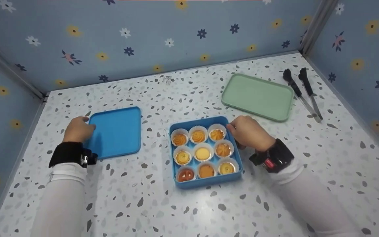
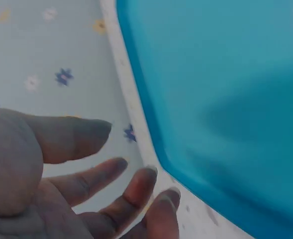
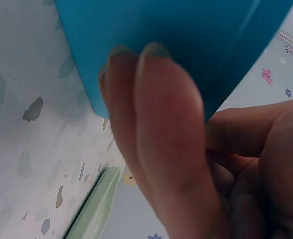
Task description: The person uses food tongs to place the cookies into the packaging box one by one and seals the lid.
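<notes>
A square blue box (image 1: 206, 185) holds several small baked treats (image 1: 203, 153) in white paper cups, set in three rows. My right hand (image 1: 250, 131) is at its upper right corner. In the right wrist view, fingers (image 3: 168, 114) lie against the outer wall and the thumb is at the rim; its tip is hidden. To the left, a shallow blue lid (image 1: 118, 131) with a raised rim lies on the table. My left hand (image 1: 79, 129) is at the lid's left edge, fingers loosely bent and apart from the thumb, holding nothing.
A pale green tray (image 1: 258, 97) lies behind the box to the right. Beside it are tongs (image 1: 304, 95) with black tips, spread apart. Flower-patterned panels (image 1: 150, 36) enclose the speckled white table (image 1: 163, 210) at the back and both sides.
</notes>
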`<state>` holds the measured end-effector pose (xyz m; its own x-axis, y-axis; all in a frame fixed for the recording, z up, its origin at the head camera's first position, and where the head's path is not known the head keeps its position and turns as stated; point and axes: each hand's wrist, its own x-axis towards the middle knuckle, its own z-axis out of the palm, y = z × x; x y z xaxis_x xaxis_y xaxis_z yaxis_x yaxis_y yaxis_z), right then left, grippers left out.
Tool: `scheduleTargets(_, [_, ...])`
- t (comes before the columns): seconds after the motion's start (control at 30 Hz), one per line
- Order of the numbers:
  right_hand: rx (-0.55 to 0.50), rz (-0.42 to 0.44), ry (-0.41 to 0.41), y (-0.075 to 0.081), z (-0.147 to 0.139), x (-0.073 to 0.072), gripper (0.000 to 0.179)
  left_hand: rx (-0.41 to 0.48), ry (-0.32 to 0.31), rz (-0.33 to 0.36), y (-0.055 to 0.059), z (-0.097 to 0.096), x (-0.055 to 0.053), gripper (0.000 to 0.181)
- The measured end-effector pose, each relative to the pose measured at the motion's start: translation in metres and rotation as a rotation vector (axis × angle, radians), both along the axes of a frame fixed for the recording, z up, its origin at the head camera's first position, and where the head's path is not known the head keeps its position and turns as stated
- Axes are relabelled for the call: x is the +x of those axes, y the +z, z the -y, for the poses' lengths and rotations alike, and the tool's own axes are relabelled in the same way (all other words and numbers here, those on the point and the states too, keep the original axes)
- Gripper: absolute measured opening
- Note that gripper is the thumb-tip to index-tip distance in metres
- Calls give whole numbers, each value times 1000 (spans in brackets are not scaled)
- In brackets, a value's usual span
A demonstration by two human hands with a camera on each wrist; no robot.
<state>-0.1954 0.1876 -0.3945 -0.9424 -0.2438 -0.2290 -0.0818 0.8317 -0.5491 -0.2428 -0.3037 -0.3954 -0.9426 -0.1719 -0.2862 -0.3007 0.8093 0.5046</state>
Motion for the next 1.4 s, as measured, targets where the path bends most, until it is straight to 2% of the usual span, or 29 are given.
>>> scheduleTargets(0.17, [17,-1,0,0,4,1,39,-69,59,65,-10,10,2,60])
scheduleTargets(0.23, [20,-2,-1,-1,5,1,39,-94,55,66,-15,13,4,59])
scheduleTargets(0.43, [22,-39,27,-4,8,0,40,-149,51,38,-27,20,9,38])
scheduleTargets(0.57, [25,-70,47,-6,8,-1,41,-175,58,32,-29,21,10,37])
scheduleTargets(0.73, [11,-45,27,-3,8,-1,39,-179,42,42,-27,20,12,37])
scheduleTargets(0.83, [10,-44,21,-1,7,-1,37,-111,35,64,-23,21,13,42])
scheduleTargets(1.0, [12,-51,10,0,3,-1,35,118,63,88,-13,22,19,59])
scheduleTargets(1.13, [8,-52,5,0,1,-1,34,274,65,72,-5,21,26,64])
scheduleTargets(1.27, [13,-53,-2,0,0,0,34,388,73,56,1,18,31,66])
scheduleTargets(1.4, [31,-79,3,-2,1,1,33,493,119,6,6,11,36,69])
